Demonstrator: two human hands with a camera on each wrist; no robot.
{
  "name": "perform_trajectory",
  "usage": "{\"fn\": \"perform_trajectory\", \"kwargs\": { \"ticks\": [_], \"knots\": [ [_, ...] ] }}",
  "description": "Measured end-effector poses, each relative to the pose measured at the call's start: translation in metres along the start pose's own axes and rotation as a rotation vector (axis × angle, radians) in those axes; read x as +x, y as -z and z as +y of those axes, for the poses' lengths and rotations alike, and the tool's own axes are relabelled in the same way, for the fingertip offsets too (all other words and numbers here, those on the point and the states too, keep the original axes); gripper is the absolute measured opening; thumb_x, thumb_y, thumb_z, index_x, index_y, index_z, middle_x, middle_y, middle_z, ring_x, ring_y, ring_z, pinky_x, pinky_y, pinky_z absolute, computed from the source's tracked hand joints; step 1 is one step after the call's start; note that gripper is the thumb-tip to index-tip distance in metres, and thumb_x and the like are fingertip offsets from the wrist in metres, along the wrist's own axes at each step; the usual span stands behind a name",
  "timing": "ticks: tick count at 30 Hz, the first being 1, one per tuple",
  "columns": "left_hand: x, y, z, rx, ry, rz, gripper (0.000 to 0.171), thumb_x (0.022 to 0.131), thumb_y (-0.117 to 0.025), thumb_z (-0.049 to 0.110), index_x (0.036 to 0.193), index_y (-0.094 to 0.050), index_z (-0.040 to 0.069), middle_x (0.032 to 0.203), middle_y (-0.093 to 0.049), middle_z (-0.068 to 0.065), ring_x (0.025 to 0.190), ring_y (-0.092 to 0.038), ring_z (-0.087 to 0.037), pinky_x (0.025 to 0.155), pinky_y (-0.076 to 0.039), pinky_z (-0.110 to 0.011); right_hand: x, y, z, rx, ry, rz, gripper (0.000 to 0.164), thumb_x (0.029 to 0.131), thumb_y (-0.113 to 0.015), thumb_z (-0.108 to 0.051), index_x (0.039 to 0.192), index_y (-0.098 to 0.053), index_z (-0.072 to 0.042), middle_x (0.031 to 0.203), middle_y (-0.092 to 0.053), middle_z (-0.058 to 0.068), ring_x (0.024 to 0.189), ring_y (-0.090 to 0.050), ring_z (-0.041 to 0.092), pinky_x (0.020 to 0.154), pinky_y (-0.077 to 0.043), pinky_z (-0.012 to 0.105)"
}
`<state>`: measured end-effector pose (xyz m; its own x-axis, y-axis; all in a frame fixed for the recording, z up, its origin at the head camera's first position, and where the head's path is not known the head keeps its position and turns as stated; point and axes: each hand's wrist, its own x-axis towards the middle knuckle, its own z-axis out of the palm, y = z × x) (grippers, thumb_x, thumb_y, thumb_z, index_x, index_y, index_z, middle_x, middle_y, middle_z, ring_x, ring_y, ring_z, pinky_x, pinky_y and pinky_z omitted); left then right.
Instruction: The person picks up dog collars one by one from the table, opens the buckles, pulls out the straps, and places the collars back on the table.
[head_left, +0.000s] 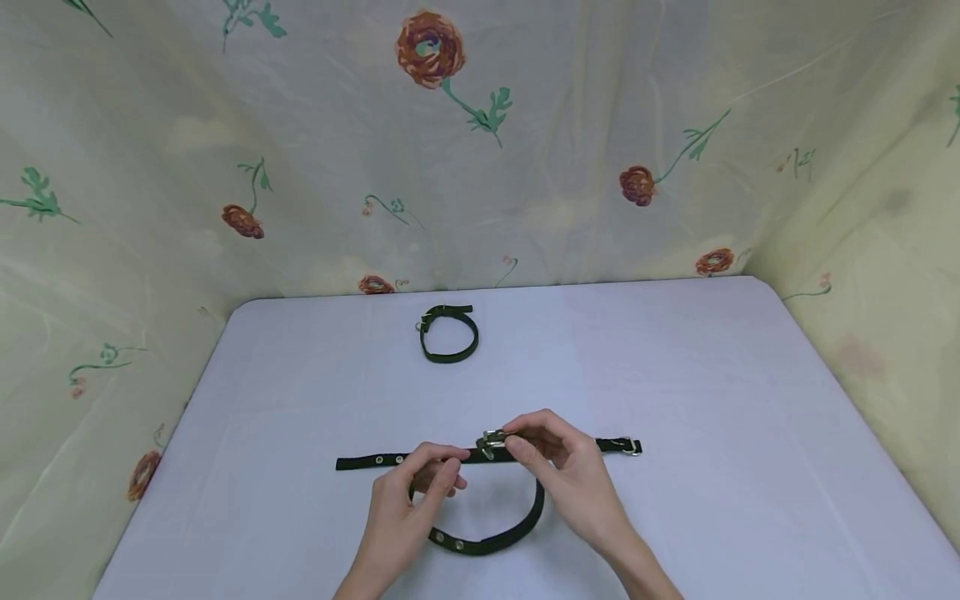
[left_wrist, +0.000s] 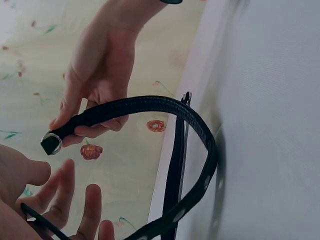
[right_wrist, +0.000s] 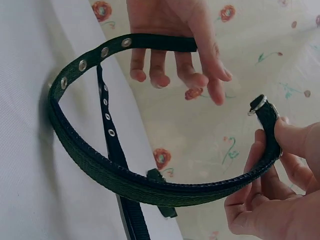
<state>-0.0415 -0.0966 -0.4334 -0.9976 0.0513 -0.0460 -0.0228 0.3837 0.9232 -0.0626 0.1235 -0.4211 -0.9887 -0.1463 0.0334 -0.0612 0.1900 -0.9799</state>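
Note:
A black collar (head_left: 517, 533) with metal eyelets hangs in a loop between my two hands. My right hand (head_left: 577, 475) pinches its buckle end, where a metal buckle (right_wrist: 257, 106) shows. My left hand (head_left: 412, 500) is at the eyelet end, its fingers loosely extended; in the right wrist view the strap lies across this hand (right_wrist: 170, 20), and the tip passes behind the thumb. Beneath the hands a second black collar (head_left: 367, 462) lies stretched out flat on the table, with eyelets at the left and a buckle (head_left: 632, 447) at the right.
A third black collar (head_left: 448, 358), fastened into a ring, lies farther back on the white table (head_left: 675, 358). Flower-patterned cloth (head_left: 525, 208) stands behind the table and along both sides.

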Motion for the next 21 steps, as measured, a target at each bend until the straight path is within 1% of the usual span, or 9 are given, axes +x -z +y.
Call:
{"fn": "perform_trajectory", "kwargs": {
  "ticks": [3,5,7,10,12,14,18,21],
  "knots": [
    [-0.001,0.002,-0.003,0.014,0.015,-0.039,0.019,0.110,-0.063,0.038,0.121,-0.073,0.026,0.095,-0.080,0.002,0.086,-0.075,-0.021,0.075,-0.055,-0.023,0.000,0.000,-0.001,0.044,-0.026,0.024,0.021,0.108,-0.068,-0.027,0.123,-0.070,-0.013,0.117,-0.074,0.008,0.107,-0.073,0.014,0.098,-0.059,0.024],
    [-0.001,0.003,-0.005,0.002,0.032,-0.071,0.023,0.111,-0.061,0.039,0.125,-0.070,0.023,0.103,-0.081,-0.003,0.090,-0.076,-0.022,0.077,-0.058,-0.023,0.001,0.001,-0.002,0.076,-0.049,0.039,0.023,0.110,-0.065,-0.025,0.126,-0.065,-0.010,0.115,-0.072,0.009,0.105,-0.073,0.015,0.098,-0.059,0.024],
    [-0.001,0.004,-0.007,-0.036,0.064,-0.107,0.029,0.111,-0.062,0.039,0.129,-0.068,0.018,0.111,-0.080,-0.009,0.095,-0.076,-0.024,0.079,-0.061,-0.024,0.001,0.001,-0.004,0.113,-0.068,0.057,0.024,0.112,-0.061,-0.024,0.130,-0.060,-0.009,0.109,-0.070,0.008,0.100,-0.072,0.015,0.095,-0.059,0.026],
    [0.000,0.007,-0.010,-0.136,0.153,-0.148,0.035,0.109,-0.065,0.038,0.134,-0.065,0.013,0.123,-0.076,-0.013,0.105,-0.075,-0.024,0.085,-0.064,-0.028,0.001,0.003,-0.007,0.182,-0.106,0.104,0.024,0.114,-0.057,-0.026,0.133,-0.055,-0.011,0.102,-0.065,0.003,0.094,-0.068,0.014,0.091,-0.059,0.027],
    [0.000,0.008,-0.013,-0.200,0.214,-0.161,0.039,0.108,-0.066,0.037,0.136,-0.064,0.011,0.132,-0.072,-0.014,0.111,-0.073,-0.023,0.090,-0.065,-0.033,0.001,0.005,-0.009,0.260,-0.127,0.137,0.024,0.115,-0.055,-0.026,0.134,-0.053,-0.012,0.099,-0.061,0.001,0.092,-0.064,0.015,0.088,-0.058,0.027],
    [0.000,0.010,-0.017,-0.243,0.261,-0.157,0.040,0.107,-0.068,0.036,0.137,-0.063,0.009,0.137,-0.069,-0.014,0.115,-0.072,-0.022,0.094,-0.065,-0.038,0.002,0.009,-0.012,0.348,-0.151,0.171,0.023,0.116,-0.052,-0.026,0.134,-0.051,-0.012,0.097,-0.057,-0.001,0.091,-0.060,0.014,0.088,-0.056,0.026],
    [-0.001,0.014,-0.024,-0.294,0.306,-0.139,0.040,0.106,-0.071,0.031,0.136,-0.064,0.007,0.141,-0.065,-0.014,0.119,-0.069,-0.022,0.097,-0.064,-0.040,0.004,0.018,-0.018,0.556,-0.182,0.241,0.019,0.116,-0.050,-0.023,0.130,-0.052,-0.010,0.105,-0.052,0.000,0.089,-0.052,0.011,0.086,-0.053,0.024],
    [-0.003,0.018,-0.029,-0.336,0.329,-0.170,0.041,0.105,-0.073,0.028,0.137,-0.063,0.004,0.143,-0.063,-0.015,0.120,-0.067,-0.021,0.097,-0.064,-0.039,0.006,0.026,-0.024,0.689,-0.183,0.305,0.020,0.116,-0.050,-0.022,0.130,-0.056,-0.010,0.118,-0.052,0.001,0.090,-0.050,0.009,0.084,-0.051,0.022]
  ]
}}
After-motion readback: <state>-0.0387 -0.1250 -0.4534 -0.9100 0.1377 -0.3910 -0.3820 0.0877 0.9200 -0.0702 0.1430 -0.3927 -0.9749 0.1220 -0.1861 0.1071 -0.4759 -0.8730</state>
